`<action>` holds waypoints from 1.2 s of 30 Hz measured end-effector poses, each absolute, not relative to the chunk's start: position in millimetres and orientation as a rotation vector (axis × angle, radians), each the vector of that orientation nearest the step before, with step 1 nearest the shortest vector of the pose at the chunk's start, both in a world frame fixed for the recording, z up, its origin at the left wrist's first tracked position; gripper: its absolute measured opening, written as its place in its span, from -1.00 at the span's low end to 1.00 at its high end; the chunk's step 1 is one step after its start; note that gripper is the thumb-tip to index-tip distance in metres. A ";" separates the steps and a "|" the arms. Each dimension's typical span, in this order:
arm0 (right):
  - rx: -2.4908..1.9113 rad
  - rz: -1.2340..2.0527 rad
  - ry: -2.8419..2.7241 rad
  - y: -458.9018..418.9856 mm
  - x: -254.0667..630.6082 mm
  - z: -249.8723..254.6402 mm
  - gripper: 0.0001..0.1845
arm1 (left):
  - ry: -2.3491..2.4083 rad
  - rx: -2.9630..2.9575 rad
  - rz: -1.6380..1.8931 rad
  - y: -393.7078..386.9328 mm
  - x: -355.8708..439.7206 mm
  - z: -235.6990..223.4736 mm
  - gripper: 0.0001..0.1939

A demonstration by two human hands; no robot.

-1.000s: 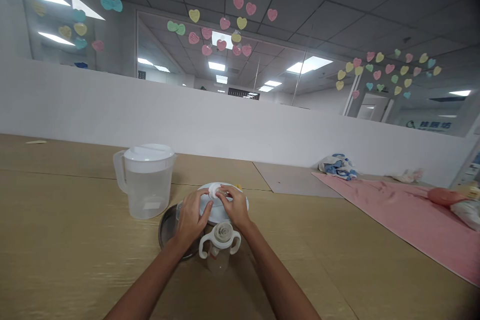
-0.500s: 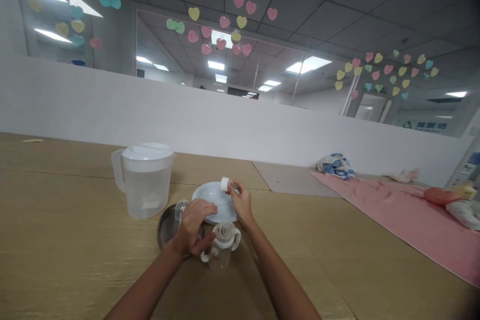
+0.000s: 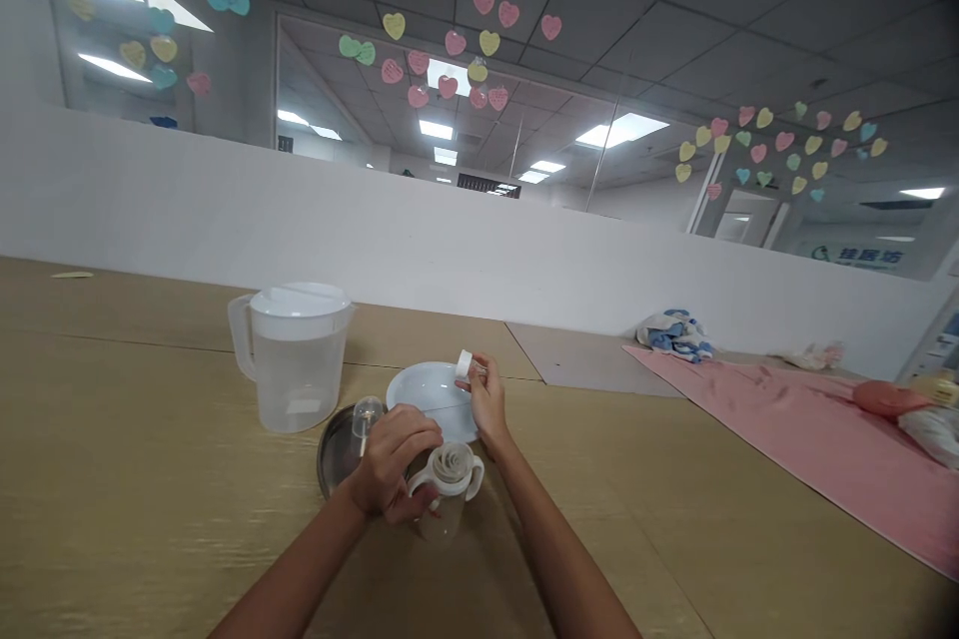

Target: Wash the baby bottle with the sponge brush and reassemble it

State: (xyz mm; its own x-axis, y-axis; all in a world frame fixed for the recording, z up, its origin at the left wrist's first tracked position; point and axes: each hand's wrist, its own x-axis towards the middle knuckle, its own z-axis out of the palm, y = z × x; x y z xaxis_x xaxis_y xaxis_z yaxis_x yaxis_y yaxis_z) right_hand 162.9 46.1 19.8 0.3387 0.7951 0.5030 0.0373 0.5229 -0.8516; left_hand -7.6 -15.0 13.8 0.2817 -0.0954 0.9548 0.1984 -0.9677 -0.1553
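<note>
A clear baby bottle point(image 3: 445, 509) with white side handles stands upright on the table, its top uncovered. My left hand point(image 3: 396, 464) is closed round the bottle's left handle, thumb in front and fingers behind. Over the right side of a pale plate point(image 3: 412, 384), my right hand point(image 3: 485, 397) pinches a white bottle collar point(image 3: 464, 364) on its side. The clear part of that collar is mostly hidden by the fingers. Behind my left hand, a clear domed cap point(image 3: 367, 414) stands in a dark round metal tray point(image 3: 330, 464).
A lidded translucent pitcher point(image 3: 298, 369) stands left of the plate. At the right, a pink cloth point(image 3: 779, 429) covers the table, with a crumpled blue and white cloth point(image 3: 674, 334) at its far corner. A low white wall point(image 3: 450, 260) runs behind the table.
My left hand has closed in on the bottle's left handle. My right hand has moved slightly right with the collar, which has tilted a little. The view has shifted slightly.
</note>
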 end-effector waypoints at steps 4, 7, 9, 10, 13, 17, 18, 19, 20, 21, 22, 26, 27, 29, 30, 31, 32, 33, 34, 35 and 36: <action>-0.913 0.609 -1.153 45.2 162.5 20.1 -0.60 | -0.116 -2.322 -1.739 -15.0 -7.1 15.0 -0.65; -0.962 0.576 -1.198 43.7 162.5 20.5 -0.59 | -0.124 -2.346 -1.729 -15.8 -6.9 16.3 -0.66; -1.014 0.535 -1.234 41.6 162.4 21.6 -0.59 | -0.130 -2.353 -1.721 -16.6 -7.1 17.3 -0.66; -1.040 0.512 -1.251 40.4 162.2 22.4 -0.59 | -0.136 -2.357 -1.716 -17.0 -7.3 17.9 -0.66; -1.085 0.471 -1.265 36.8 161.4 25.6 -0.60 | -0.143 -2.368 -1.707 -17.7 -7.6 19.3 -0.68; -1.030 0.541 -1.209 35.2 160.9 30.6 -0.58 | -0.138 -2.363 -1.723 -18.8 -6.3 20.1 -0.68; -1.001 0.564 -1.184 35.4 161.0 31.8 -0.58 | -0.146 -2.366 -1.719 -19.2 -5.8 20.1 -0.68; -0.968 0.582 -1.150 35.7 161.1 33.0 -0.57 | -0.154 -2.371 -1.710 -19.6 -5.2 20.1 -0.68; -0.933 0.596 -1.113 36.1 161.3 34.0 -0.55 | -0.159 -2.378 -1.696 -19.9 -4.8 20.1 -0.68; -0.900 0.608 -1.080 36.5 161.4 35.0 -0.54 | -0.159 -2.386 -1.678 -20.2 -4.3 20.1 -0.69; -0.871 0.621 -1.053 36.8 161.4 35.7 -0.52 | -0.158 -2.393 -1.661 -20.4 -3.9 20.2 -0.69; -0.816 0.724 -0.994 37.3 160.9 37.9 -0.54 | -0.197 -2.429 -1.593 -19.9 -2.3 20.7 -0.73; -0.804 0.762 -0.976 37.2 160.7 38.6 -0.55 | -0.217 -2.443 -1.576 -19.5 -2.0 20.7 -0.75; -0.768 0.844 -0.942 36.5 160.4 40.6 -0.55 | -0.257 -2.465 -1.553 -18.6 -1.3 20.6 -0.79; -0.746 0.882 -0.928 35.8 160.3 42.0 -0.55 | -0.275 -2.472 -1.549 -18.2 -1.0 20.5 -0.79; -0.724 0.916 -0.919 34.9 160.3 43.4 -0.57 | -0.288 -2.477 -1.548 -17.9 -0.7 20.4 -0.79; -0.704 0.945 -0.918 33.7 160.4 45.0 -0.58 | -0.296 -2.484 -1.548 -17.7 -0.5 20.3 -0.79; -0.688 0.967 -0.930 32.0 160.5 46.5 -0.59 | -0.307 -2.493 -1.546 -17.7 -0.4 20.3 -0.79; -0.677 0.984 -0.954 29.9 160.6 47.9 -0.60 | -0.321 -2.507 -1.539 -17.9 -0.3 20.3 -0.78; -0.670 0.998 -0.992 27.3 160.8 49.1 -0.60 | -0.341 -2.526 -1.531 -18.1 -0.3 20.4 -0.77; -0.666 1.012 -1.041 24.4 161.1 50.2 -0.60 | -0.366 -2.547 -1.522 -18.5 -0.4 20.4 -0.76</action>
